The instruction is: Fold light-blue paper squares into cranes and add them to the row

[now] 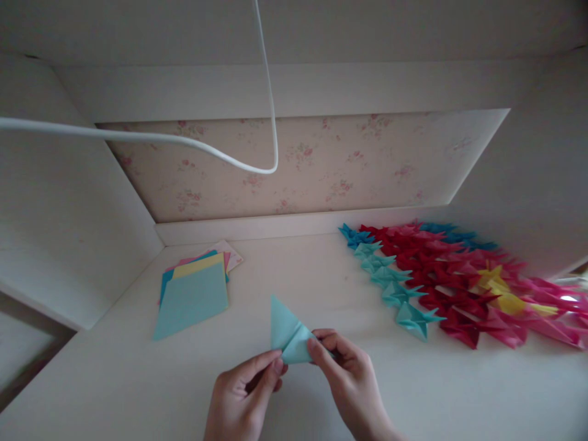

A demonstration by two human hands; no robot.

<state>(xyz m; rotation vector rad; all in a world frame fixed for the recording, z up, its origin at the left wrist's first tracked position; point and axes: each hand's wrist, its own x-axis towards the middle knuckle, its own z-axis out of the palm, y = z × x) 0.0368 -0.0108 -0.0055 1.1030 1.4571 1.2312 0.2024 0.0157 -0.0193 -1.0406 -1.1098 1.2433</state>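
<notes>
Above the table point(312, 269), the left hand point(250, 389) and right hand point(346, 373) angle inward, grips pinching folded paper point(294, 337).

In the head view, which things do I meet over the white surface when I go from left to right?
Stack of paper sheets, left hand, folded teal paper, right hand, group of colourful folded figures.
</notes>
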